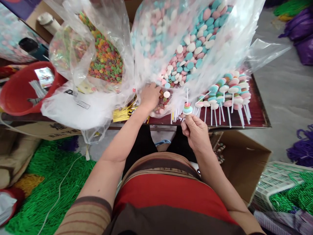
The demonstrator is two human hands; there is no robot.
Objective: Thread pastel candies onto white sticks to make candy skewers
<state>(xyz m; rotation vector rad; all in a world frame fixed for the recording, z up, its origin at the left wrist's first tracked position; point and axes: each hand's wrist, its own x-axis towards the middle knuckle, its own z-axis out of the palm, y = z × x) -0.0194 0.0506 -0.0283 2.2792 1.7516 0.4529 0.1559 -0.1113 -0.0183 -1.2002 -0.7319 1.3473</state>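
My right hand (pixel 196 130) pinches a lollipop-like stick piece (pixel 187 109), held upright above the table's front edge. Pale blue, white, green and reddish pieces are stacked on its white stick. My left hand (pixel 150 97) reaches palm down among loose pieces at the mouth of a clear bag, fingers spread and partly bent. Its fingertips are partly hidden. Beside it lie small reddish rings (pixel 164 101) in plastic and a round white piece (pixel 166 94). Pink, white and blue round pieces (pixel 188 57) fill the large bag behind.
Finished-looking stacks on sticks (pixel 230 91) crowd the table's right end. At left are a bag of multicoloured rings (pixel 105 58), yellow ties (pixel 124 112) and a red basin (pixel 9 98). Below right stands an open cardboard box (pixel 241 160), near a white crate (pixel 271 182).
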